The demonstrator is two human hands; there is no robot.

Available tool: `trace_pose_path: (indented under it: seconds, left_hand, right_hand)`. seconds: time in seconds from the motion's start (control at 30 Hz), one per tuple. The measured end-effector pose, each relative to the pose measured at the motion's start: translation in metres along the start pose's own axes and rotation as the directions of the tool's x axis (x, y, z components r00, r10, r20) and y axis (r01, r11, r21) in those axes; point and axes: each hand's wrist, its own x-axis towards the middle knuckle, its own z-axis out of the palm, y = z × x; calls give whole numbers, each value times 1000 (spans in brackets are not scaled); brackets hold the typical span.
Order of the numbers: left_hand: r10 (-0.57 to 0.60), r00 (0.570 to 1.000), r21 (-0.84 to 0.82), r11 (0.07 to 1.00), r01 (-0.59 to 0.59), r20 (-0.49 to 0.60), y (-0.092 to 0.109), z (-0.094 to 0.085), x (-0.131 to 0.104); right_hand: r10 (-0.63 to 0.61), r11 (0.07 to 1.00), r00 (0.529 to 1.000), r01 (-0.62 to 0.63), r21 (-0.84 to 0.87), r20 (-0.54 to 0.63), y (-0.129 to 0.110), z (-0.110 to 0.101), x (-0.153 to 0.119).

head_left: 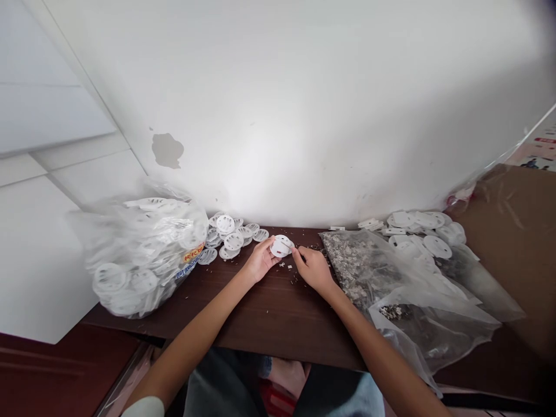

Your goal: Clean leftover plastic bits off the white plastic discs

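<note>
My left hand [261, 259] grips a round white plastic disc [282, 245] by its left edge, thumb and fingers closed on it. The disc has slots cut in it and is held above the dark wooden table [256, 315]. At the disc's right edge, my right hand [313, 266] is closed, its fingertips pinched together against or just over the disc. Whatever sits between those fingertips is too small to make out. Small loose pieces [289, 266] lie on the table below the hands.
A clear plastic bag [147, 260] full of white discs stands at the left. Beside it lies a pile of discs [232, 238]. On the right are a bag of small metal parts [360, 266], more white discs [436, 246] and a cardboard box [516, 231]. A white wall [278, 116] rises behind.
</note>
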Motion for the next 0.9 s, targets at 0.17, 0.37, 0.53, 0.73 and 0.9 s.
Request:
trace_pose_path:
  seconds: [0.17, 0.37, 0.53, 0.73, 0.9]
  left_hand:
    - [20, 1000, 74, 997, -19, -11, 1, 1, -2]
    - [29, 1000, 95, 995, -28, -8, 2, 0, -1]
    - [30, 1000, 127, 991, -30, 5, 1, 0, -1]
    - [34, 999, 104, 994, -36, 21, -1, 0, -1]
    - [32, 999, 103, 994, -36, 35, -1, -1, -1]
  right_hand:
    - [-1, 1000, 1000, 1, 27, 18, -2, 3, -1]
    - [2, 1000, 1000, -2, 8, 23, 2, 5, -2]
    - [2, 1000, 999, -3, 28, 52, 0, 4, -2]
    - [6, 999, 999, -8, 44, 39, -2, 4, -2]
    - [11, 998, 999, -14, 60, 50, -2, 5, -2]
